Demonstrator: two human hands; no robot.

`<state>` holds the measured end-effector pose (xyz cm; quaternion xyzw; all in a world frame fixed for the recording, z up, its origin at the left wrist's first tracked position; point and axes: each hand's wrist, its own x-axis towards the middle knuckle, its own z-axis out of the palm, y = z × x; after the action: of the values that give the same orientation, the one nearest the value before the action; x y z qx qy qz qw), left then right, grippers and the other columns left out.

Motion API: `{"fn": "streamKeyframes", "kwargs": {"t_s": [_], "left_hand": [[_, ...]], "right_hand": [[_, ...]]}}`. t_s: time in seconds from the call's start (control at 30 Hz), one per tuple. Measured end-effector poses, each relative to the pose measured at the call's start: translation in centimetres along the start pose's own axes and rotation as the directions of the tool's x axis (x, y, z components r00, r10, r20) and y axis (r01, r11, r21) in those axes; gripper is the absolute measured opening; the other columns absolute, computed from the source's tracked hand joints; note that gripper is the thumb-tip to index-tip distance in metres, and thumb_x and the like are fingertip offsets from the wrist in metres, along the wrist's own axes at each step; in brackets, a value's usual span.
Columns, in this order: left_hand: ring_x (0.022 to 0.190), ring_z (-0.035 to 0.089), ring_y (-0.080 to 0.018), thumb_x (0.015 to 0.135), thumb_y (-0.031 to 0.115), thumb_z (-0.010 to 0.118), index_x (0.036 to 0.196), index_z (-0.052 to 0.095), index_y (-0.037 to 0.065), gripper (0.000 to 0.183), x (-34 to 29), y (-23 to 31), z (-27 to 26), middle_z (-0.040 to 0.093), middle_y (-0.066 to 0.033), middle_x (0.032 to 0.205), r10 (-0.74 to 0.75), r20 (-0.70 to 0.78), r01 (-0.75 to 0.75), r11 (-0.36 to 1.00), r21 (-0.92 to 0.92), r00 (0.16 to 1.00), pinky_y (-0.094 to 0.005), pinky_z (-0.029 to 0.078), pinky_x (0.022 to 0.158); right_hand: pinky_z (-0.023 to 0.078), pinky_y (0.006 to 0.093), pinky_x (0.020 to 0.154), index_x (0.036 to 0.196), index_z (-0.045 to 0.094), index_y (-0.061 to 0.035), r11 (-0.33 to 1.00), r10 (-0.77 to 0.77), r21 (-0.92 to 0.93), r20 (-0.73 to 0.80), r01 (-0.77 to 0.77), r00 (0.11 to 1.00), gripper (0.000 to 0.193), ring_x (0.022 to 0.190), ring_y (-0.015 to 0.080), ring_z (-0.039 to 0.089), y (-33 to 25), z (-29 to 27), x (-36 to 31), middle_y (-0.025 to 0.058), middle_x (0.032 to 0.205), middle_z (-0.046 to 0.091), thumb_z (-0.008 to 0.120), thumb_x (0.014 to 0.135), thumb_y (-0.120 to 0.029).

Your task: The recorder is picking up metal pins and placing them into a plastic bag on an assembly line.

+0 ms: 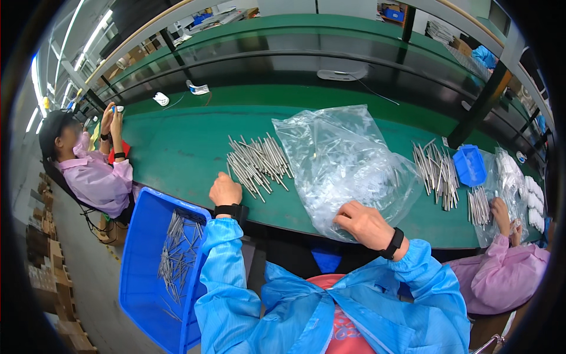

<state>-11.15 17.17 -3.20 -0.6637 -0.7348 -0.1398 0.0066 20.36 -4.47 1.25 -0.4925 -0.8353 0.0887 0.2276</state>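
Observation:
My left hand (226, 190) is curled at the near left edge of a pile of thin metal rods (259, 162) on the green table. Its fingertips point away, and whatever they grip is hidden. My right hand (367, 224) rests over the near edge of a large clear plastic bag (342, 147), thumb and fingers drawn together. What lies in that pinch is too small to make out. Small whitish translucent pieces (348, 183) show in a heap within the bag. Each wrist has a black band.
A blue bin (132, 265) with loose metal rods (177, 253) stands left of me, below the table edge. More rods (436, 174) and a small blue tray (470, 165) lie right. Co-workers in pink sit at left (94, 177) and right (501, 274). A dark post (480, 106) rises behind.

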Motion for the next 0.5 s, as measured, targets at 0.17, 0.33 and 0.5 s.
{"fn": "streamKeyframes", "kwargs": {"t_s": [0.17, 0.33, 0.5], "left_hand": [[0.084, 0.069, -0.0414, 0.074, 0.013, 0.067, 0.09, 0.06, -0.001, 0.022, -1.9, 0.8, 0.2, 0.07, -0.023, 0.087, 0.059, 0.056, -0.054, 0.995, -0.084, 0.997, -0.0508, 0.055, 0.075], [0.084, 0.069, -0.0406, 0.073, 0.013, 0.07, 0.09, 0.06, 0.0, 0.024, -3.1, 1.5, 0.0, 0.07, -0.0222, 0.088, 0.062, 0.038, -0.06, 0.997, -0.053, 0.997, -0.0502, 0.056, 0.075], [0.085, 0.068, -0.0419, 0.075, 0.015, 0.067, 0.093, 0.06, -0.001, 0.025, -2.7, 0.6, -0.1, 0.069, -0.0224, 0.092, 0.008, 0.006, -0.007, 1.0, -0.028, 1.0, -0.0499, 0.055, 0.076]], "right_hand": [[0.051, 0.0373, 0.077, 0.093, 0.059, -0.0029, 1.0, -0.007, 0.02, 0.024, 0.006, 1.0, 0.022, 0.094, 0.0286, 0.057, 0.5, 0.2, -0.8, 0.0079, 0.101, 0.059, 0.06, 0.072, 0.004], [0.051, 0.0385, 0.077, 0.094, 0.06, -0.0023, 0.999, 0.027, 0.016, 0.042, -0.028, 0.999, 0.022, 0.093, 0.0304, 0.058, 0.3, 0.0, -1.4, 0.01, 0.096, 0.057, 0.06, 0.073, 0.004], [0.051, 0.04, 0.076, 0.099, 0.062, -0.0018, 0.989, 0.148, -0.015, 0.02, -0.148, 0.989, 0.024, 0.09, 0.0316, 0.06, 0.8, -0.8, -2.2, 0.0113, 0.093, 0.059, 0.058, 0.075, 0.004]]}}
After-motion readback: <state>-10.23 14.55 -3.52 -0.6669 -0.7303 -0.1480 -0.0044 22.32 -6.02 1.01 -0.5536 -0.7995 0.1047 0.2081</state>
